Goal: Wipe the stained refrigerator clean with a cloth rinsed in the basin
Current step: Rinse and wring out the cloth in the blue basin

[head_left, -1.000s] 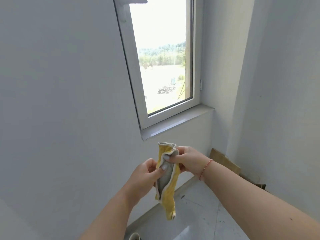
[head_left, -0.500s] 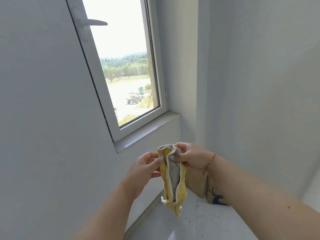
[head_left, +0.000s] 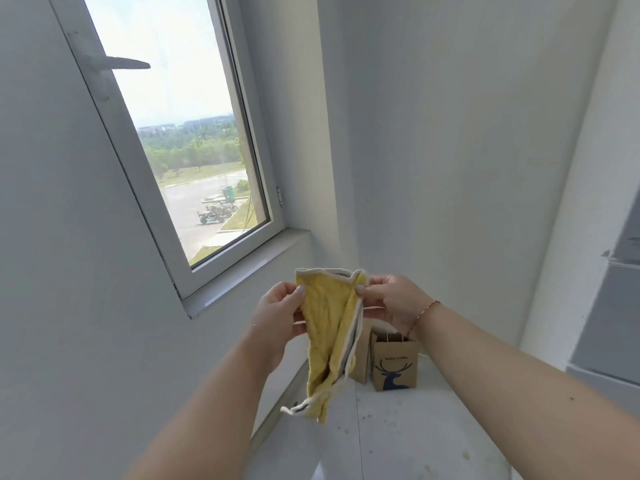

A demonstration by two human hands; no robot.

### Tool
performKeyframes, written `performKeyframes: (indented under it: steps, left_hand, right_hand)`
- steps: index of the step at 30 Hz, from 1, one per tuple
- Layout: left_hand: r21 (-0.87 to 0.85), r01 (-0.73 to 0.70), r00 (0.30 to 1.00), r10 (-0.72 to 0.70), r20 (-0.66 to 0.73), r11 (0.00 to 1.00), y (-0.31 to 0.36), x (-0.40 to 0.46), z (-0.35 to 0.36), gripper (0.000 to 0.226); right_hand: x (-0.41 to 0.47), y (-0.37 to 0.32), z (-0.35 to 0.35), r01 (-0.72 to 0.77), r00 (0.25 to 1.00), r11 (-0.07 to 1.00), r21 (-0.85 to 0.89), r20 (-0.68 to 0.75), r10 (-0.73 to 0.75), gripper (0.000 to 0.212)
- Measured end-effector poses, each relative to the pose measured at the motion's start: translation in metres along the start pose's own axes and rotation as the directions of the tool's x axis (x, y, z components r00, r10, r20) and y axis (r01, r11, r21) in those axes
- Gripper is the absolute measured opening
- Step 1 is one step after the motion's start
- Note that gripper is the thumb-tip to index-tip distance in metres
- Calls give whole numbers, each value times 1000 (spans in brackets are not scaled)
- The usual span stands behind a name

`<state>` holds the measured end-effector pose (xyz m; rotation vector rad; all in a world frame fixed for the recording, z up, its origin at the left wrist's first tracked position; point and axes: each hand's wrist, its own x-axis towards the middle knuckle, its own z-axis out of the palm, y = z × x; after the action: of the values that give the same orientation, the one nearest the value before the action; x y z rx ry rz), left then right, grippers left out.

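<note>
A yellow cloth [head_left: 329,327] with a pale trim and grey backing hangs in front of me at chest height. My left hand [head_left: 277,313] pinches its upper left corner and my right hand [head_left: 391,301] pinches its upper right corner, so the top edge is stretched between them. The lower part droops to a point. A grey cabinet-like body [head_left: 609,306] shows at the right edge; I cannot tell whether it is the refrigerator. No basin is in view.
A window [head_left: 187,157] with a white frame and a grey sill [head_left: 249,268] fills the left wall. A brown paper bag [head_left: 394,362] with a blue deer print stands in the corner on the speckled floor [head_left: 415,438]. White walls close in ahead.
The view has swung right, bringing the paper bag and the grey body into sight. My hands have moved apart, spreading the folded cloth open along its top edge.
</note>
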<state>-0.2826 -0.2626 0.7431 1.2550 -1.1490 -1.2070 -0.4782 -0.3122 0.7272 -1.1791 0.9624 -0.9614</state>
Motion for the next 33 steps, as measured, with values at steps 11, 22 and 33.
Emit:
performKeyframes:
  steps: [11,22,33]
  left_hand:
    - [193,-199,974,215,-65,961,28,-25,36,19]
    - [-139,85,957,-42,286,987,4,-45,46,72]
    - [-16,161,959,-153,239,987,-10,-42,80,23]
  right_hand:
    - [-43,-2,-10,32,998,998,-56,-57,-35,19]
    - [-73,-23,-20,92,996,927,363,-42,-82,24]
    - [-98,12,-67,-122,993,990,72,0,122,20]
